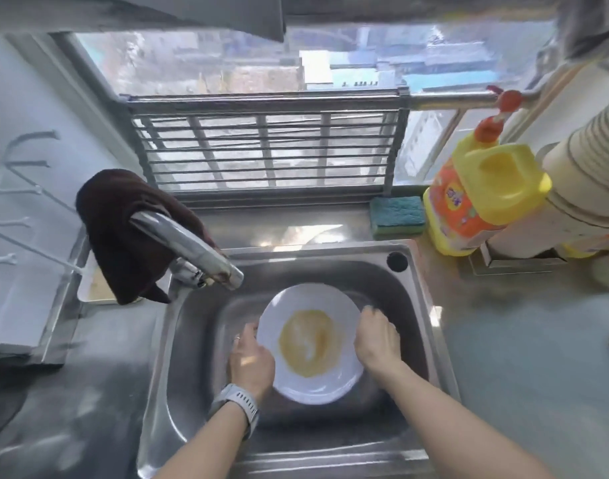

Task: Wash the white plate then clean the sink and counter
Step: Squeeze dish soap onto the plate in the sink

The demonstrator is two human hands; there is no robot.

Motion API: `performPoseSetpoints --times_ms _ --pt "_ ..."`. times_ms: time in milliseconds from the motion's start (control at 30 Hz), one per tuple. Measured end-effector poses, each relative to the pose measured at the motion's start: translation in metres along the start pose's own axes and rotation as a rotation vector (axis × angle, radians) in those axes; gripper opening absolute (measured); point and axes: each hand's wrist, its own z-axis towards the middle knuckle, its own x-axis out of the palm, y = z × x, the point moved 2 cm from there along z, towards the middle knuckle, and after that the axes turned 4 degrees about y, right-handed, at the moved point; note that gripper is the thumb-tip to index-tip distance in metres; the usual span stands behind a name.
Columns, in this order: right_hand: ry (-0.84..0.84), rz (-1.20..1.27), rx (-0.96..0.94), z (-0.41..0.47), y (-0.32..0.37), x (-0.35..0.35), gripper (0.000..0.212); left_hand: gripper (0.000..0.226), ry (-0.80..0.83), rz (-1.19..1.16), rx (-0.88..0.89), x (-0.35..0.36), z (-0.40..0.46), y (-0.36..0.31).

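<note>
Head view, looking down: you have one round white plate [310, 344] with a yellow smear at its centre, lying in one stainless steel sink [413, 305]. One chrome faucet [189, 248] reaches over the basin's left rear corner, with one dark brown cloth [123, 233] draped on it. One green-blue sponge [397, 216] and one yellow detergent bottle [479, 198] sit on the grey counter [503, 357] behind the sink's right side.

Your left hand [251, 363], watch on the wrist, holds the plate's left rim, fingers curled under. Your right hand [377, 340] grips the right rim, fingers curled over it.

Basin walls stand near the plate on both sides. Bare counter runs right of the sink.
</note>
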Motion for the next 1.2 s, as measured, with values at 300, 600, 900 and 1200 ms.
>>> performPoseSetpoints --times_ms 300,600,900,1200 --pt "-0.044 -0.19 0.048 0.04 -0.018 0.03 0.033 0.045 0.107 0.073 0.063 0.056 0.047 0.022" --pt "-0.085 -0.273 0.045 0.031 -0.014 0.024 0.033 0.065 0.254 0.223 0.052 0.063 0.04 0.025" --pt "-0.193 0.134 -0.088 -0.061 -0.013 -0.051 0.025 0.046 0.217 0.15 0.082 0.037 -0.031 -0.052" --pt "-0.522 0.445 -0.035 -0.124 -0.081 -0.189 0.017 0.021 0.205 -0.073 0.424 0.011 -0.125 -0.267"
